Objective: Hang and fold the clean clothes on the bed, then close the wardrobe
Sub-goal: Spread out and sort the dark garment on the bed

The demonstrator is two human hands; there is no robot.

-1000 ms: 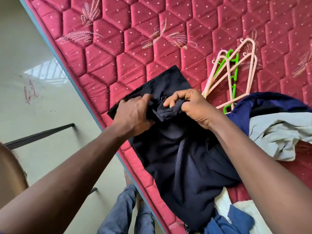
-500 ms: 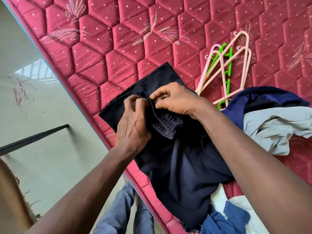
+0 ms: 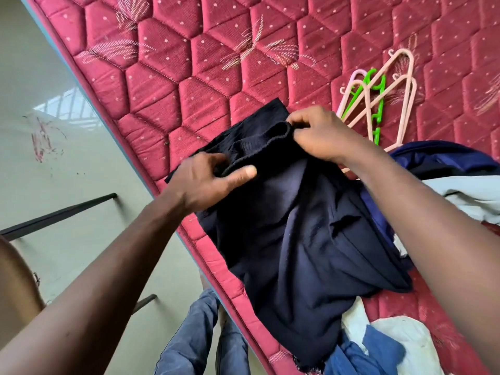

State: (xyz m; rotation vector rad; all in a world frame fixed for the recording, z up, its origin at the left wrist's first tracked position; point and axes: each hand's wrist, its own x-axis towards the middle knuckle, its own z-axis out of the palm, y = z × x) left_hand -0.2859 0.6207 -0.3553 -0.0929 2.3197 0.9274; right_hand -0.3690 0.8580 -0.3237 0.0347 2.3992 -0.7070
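Navy garment [image 3: 297, 239]: I see it spread over the near edge of the red quilted mattress [image 3: 216, 63], waistband [image 3: 259, 147] uppermost.
Clothes pile [image 3: 465, 193]: blue, grey and white pieces bunched at the right, touching the garment.
Hangers [image 3: 380, 109]: pink ones and a green one, lying flat just beyond the right hand.
Left hand [image 3: 208, 182]: pinching the waistband's near rim, thumb on top.
Right hand [image 3: 322, 133]: fingers curled round the waistband's far end.
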